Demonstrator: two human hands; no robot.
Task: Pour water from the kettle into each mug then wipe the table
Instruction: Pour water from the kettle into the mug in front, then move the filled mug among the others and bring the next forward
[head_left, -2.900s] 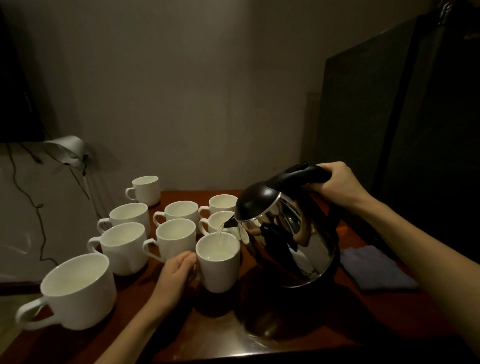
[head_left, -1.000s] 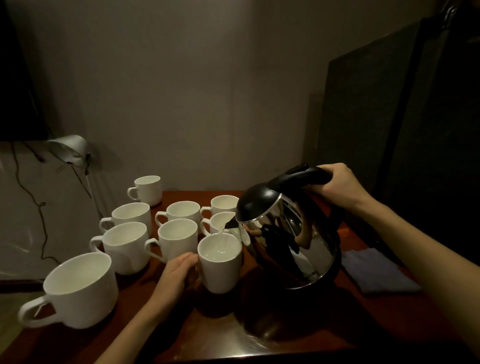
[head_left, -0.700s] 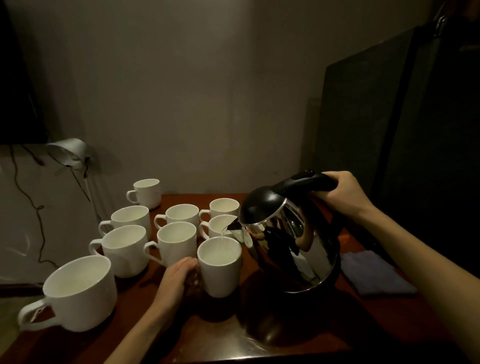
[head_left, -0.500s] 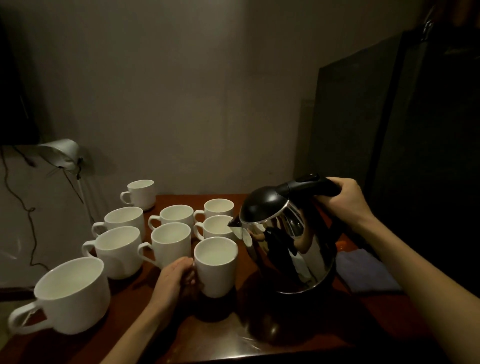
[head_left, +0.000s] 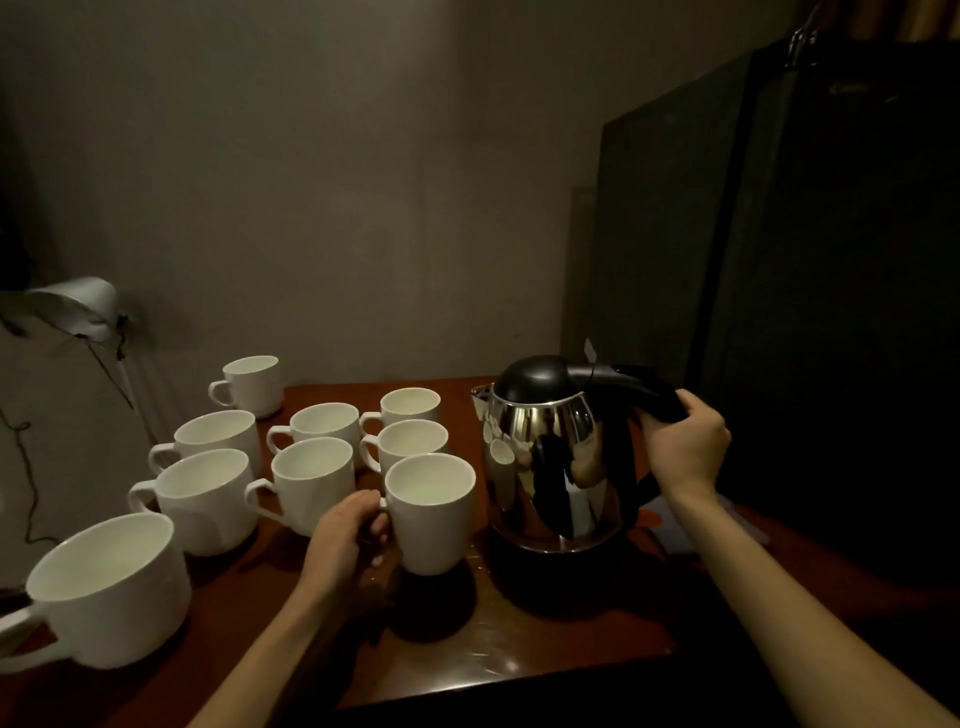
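Gripping kettle and mug, both hands closed.
Right hand (head_left: 684, 448) wraps kettle (head_left: 556, 457) handle at 3 o'clock; left hand (head_left: 347, 535) grasps mug (head_left: 434, 512) handle at 9.

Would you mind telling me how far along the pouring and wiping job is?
Done: the tall mug, gripped by the left hand, appears filled. In hand: the right hand holds the kettle upright, not pouring. Left: water levels in the other mugs are unclear; the table is unwiped.
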